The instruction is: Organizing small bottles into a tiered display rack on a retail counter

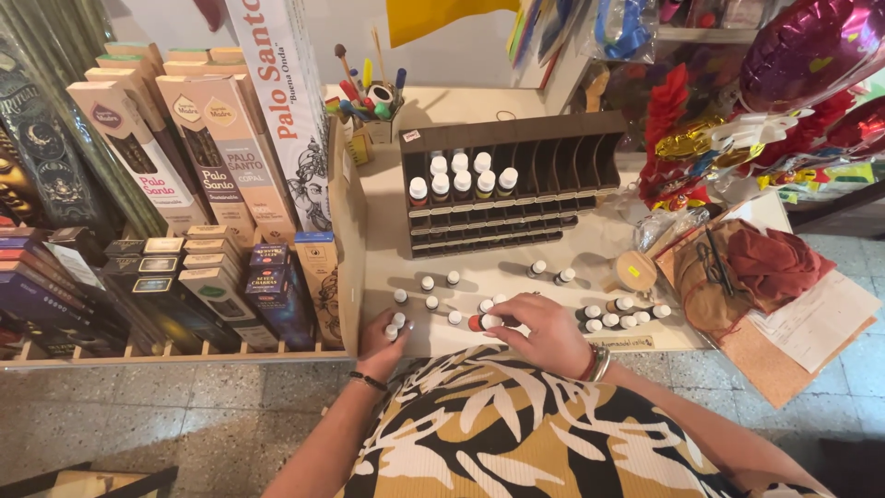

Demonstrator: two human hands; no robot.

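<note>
Small white-capped bottles (430, 284) lie scattered over a cream countertop (590, 249). My left hand (382, 337) is at the counter's front edge, fingers curled around a couple of these bottles. My right hand (542, 329) rests on the counter to the right, fingertips pinching one small bottle with an orange body (481, 322). Behind them stands a dark brown slotted rack (516, 180), and several white-capped bottles (459, 177) stand upright in its left slots. More bottles (623, 312) cluster right of my right hand.
A wooden shelf of incense boxes (207, 277) fills the left side. A cup of pens (373, 101) stands at the counter's back. Foil balloons (802, 55) and red decorations crowd the right. Brown paper, red cloth (774, 263) and a tape roll (634, 270) lie right.
</note>
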